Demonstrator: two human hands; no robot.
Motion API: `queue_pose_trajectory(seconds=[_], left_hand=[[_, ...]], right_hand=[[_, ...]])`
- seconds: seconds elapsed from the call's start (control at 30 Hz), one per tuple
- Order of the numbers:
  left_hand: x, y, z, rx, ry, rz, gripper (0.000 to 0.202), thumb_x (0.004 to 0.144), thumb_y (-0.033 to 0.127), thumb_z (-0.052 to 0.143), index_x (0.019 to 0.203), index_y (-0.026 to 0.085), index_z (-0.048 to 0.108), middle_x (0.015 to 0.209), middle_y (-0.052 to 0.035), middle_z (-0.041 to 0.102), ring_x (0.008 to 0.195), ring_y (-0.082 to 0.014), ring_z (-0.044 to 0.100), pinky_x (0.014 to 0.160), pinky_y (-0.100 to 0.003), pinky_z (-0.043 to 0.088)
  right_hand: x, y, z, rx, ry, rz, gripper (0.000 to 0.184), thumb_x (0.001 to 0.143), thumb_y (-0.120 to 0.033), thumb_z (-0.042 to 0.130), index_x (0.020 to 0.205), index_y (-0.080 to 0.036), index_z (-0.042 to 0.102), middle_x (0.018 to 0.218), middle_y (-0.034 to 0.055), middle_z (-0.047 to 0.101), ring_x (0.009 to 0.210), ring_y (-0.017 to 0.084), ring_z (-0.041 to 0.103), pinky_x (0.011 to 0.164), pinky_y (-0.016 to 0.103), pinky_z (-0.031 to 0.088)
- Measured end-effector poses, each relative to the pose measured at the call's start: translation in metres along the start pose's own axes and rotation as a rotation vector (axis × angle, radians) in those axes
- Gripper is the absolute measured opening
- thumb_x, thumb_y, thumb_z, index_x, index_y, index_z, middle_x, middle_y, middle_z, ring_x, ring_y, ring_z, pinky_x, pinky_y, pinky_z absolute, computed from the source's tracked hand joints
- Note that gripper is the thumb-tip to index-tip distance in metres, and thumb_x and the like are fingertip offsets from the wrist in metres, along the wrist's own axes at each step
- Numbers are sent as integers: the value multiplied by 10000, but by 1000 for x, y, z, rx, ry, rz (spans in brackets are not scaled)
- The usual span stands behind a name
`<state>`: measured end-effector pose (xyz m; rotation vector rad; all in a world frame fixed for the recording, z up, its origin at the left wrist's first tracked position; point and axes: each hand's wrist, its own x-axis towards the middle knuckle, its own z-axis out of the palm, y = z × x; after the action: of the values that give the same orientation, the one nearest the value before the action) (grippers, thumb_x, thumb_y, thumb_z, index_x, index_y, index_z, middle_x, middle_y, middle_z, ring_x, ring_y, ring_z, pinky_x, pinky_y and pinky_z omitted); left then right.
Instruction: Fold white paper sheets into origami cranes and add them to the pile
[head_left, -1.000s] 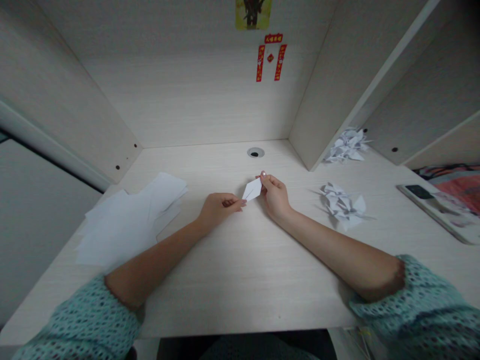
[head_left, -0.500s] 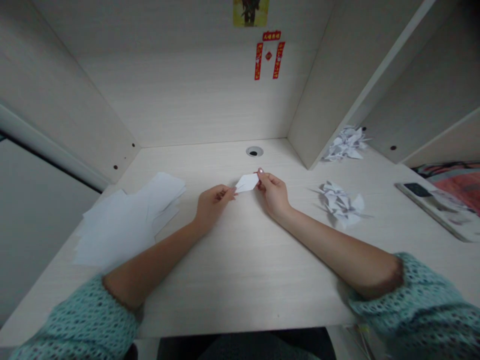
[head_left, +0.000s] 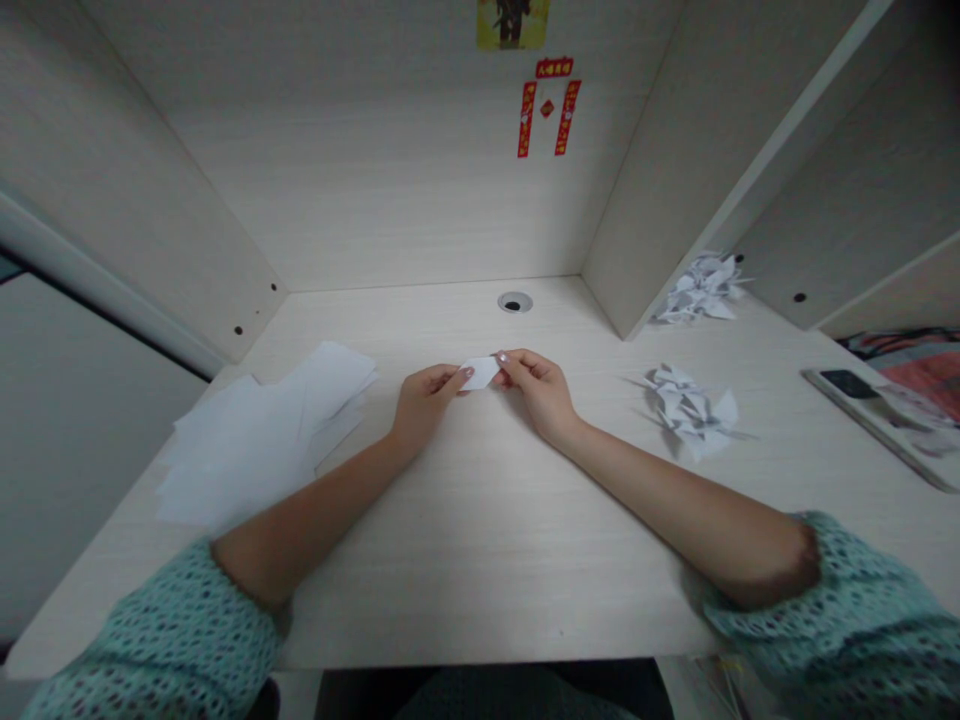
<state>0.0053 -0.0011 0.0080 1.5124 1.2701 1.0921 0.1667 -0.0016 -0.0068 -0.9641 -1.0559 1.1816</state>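
A small folded piece of white paper (head_left: 480, 373) is stretched between my two hands, just above the desk. My left hand (head_left: 427, 400) pinches its left end, thumb on top. At the other end, the thumb and fingers of my right hand (head_left: 541, 392) grip the upper right corner. Parts of the paper are hidden under my fingertips. To the left lies a spread stack of white paper sheets (head_left: 247, 440), partly behind my left forearm. Right of my right hand sits a cluster of folded white paper shapes (head_left: 691, 410).
A second heap of folded paper (head_left: 703, 290) lies by the upright divider panel (head_left: 675, 170). A phone (head_left: 877, 420) rests at the far right near a red and grey cloth (head_left: 922, 375). The desk (head_left: 487, 560) has a round cable hole (head_left: 515, 302) at the back.
My hands have drawn closer together on the folded paper. My left thumb now lies over its left part, and my right hand has moved slightly down and left.
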Motion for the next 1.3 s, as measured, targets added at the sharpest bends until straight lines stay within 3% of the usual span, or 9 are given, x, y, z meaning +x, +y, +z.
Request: queue_pose_trajectory(seconds=[0.1, 0.2, 0.33, 0.43, 0.63, 0.93, 1.17, 1.3], left_hand=[[1, 2, 0, -14, 44, -27, 268, 747, 424, 642, 768, 170, 725, 697, -19, 697, 667, -139, 601, 633, -246, 478], [2, 2, -1, -29, 73, -36, 265, 760, 414, 630, 781, 166, 724, 669, -10, 681, 648, -127, 589, 627, -237, 463], [2, 1, -2, -63, 71, -6, 258, 774, 406, 609, 769, 169, 711, 669, 1, 669, 644, -122, 581, 627, -233, 450], [1, 2, -2, -75, 43, 6, 242, 768, 396, 605, 780, 176, 706, 691, 1, 674, 645, -127, 583, 617, -238, 451], [-2, 3, -3, 14, 46, 69, 284, 801, 425, 560, 793, 177, 698, 740, -3, 679, 720, -140, 590, 667, -236, 451], [-2, -4, -3, -50, -88, 114, 327, 809, 449, 566, 954, 174, 668, 922, -38, 700, 820, -157, 635, 696, -230, 478], [-3, -2, -3, -144, -110, 101, 295, 805, 418, 592, 955, 168, 634, 882, -38, 710, 754, -149, 672, 670, -231, 489], [-3, -3, -4, -194, -103, 83, 410, 791, 422, 614, 1104, 159, 581, 832, -46, 725, 724, -157, 684, 657, -240, 491]], right_hand=[[-2, 0, 1, 27, 21, -54, 479, 696, -429, 716, 1125, -277, 566, 688, -45, 627, 636, 123, 572, 684, 272, 465], [-6, -2, 3, 1, -54, -136, 638, 667, -356, 759, 1232, -332, 465, 877, -25, 657, 763, 132, 623, 809, 297, 478], [-11, -7, 3, -169, -263, -271, 414, 705, -295, 739, 1097, -292, 605, 1064, 33, 661, 987, 185, 620, 945, 352, 441], [-14, -11, 3, -283, -317, -286, 313, 737, -310, 708, 1046, -275, 673, 1095, 42, 684, 1069, 213, 603, 992, 379, 411], [-13, -7, 0, -323, -251, -238, 220, 770, -323, 668, 978, -279, 726, 1018, 23, 730, 983, 216, 657, 947, 381, 453], [-11, -3, 0, -239, -175, -187, 197, 750, -329, 692, 926, -257, 746, 964, 39, 745, 931, 222, 678, 916, 398, 484], [-12, -5, 1, -250, -170, -211, 161, 751, -326, 692, 884, -261, 755, 927, 30, 751, 903, 215, 684, 894, 376, 489], [-12, -4, 1, -264, -160, -206, 173, 748, -338, 693, 889, -259, 756, 914, 32, 754, 895, 219, 688, 887, 382, 496]])
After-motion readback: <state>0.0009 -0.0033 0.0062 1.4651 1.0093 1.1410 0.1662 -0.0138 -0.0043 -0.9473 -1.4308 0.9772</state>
